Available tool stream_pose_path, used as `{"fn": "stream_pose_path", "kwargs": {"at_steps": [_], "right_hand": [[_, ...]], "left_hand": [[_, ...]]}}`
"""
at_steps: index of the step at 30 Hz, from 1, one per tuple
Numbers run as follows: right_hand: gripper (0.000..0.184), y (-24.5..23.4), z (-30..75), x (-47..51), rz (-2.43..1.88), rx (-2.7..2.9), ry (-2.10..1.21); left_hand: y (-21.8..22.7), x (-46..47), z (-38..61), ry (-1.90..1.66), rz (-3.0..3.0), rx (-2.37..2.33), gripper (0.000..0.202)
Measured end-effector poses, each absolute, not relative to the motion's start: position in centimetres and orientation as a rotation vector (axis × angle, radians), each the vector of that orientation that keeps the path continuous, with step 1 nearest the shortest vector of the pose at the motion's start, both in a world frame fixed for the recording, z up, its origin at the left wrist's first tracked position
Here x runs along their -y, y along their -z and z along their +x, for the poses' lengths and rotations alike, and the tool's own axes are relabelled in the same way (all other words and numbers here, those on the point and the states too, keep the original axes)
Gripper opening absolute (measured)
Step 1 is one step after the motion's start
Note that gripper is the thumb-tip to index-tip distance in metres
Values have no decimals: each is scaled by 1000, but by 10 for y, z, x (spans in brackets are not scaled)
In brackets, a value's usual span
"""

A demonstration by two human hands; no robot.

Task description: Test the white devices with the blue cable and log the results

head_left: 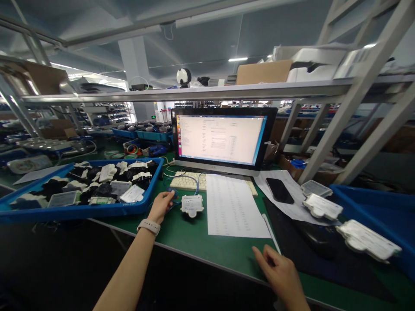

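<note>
My left hand (161,206) is closed at the fingertips around a dark blue piece (174,194) on a blue cable, mostly covered by the fingers. Just right of it, a white plastic module (192,205) with a printed label lies on the green table. My right hand (279,273) is over the front edge, thumb and index finger apart, the others loosely curled, with nothing visible in it. Beyond that hand a white pen (271,233) lies beside a printed sheet (231,211); its near end meets the hand's outline.
A blue tray (152,194) at left holds many white and black modules. Behind stand a monitor (222,140) and a keyboard (184,181). At right are a phone (279,191), a mouse (314,237), several white modules (368,238) and a blue bin (372,203).
</note>
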State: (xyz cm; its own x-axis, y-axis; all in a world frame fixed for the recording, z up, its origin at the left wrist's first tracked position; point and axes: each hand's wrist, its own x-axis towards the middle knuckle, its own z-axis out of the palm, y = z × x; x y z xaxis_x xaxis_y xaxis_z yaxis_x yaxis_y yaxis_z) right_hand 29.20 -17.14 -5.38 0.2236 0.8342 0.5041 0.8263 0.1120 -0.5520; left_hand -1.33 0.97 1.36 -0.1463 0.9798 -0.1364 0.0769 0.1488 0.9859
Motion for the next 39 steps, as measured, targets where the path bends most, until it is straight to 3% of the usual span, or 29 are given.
{"fn": "stream_pose_path", "kwargs": {"at_steps": [6,13,17,21,29,34,39], "right_hand": [[51,66,295,171,-1706,1550,17],[50,63,294,171,-1695,1564,32],[50,61,294,171,-1707,1569,7],[51,67,295,170,-1720,1550,33],[51,61,294,172,-1719,1555,17],[50,60,293,172,-1724,1556,4],[50,60,293,173,-1729,1548,-10]], "left_hand": [[-13,4,-11,-1229,775,-1118,3],[-5,-4,-13,-1244,526,-1032,16],[-5,-6,-12,-1276,517,-1042,13],[-8,0,-11,-1310,592,-1029,12],[-13,9,1,-1422,1148,-1038,59],[-3,5,9,-1452,1532,-1105,50],[1,4,14,-1440,1512,-1114,42]]}}
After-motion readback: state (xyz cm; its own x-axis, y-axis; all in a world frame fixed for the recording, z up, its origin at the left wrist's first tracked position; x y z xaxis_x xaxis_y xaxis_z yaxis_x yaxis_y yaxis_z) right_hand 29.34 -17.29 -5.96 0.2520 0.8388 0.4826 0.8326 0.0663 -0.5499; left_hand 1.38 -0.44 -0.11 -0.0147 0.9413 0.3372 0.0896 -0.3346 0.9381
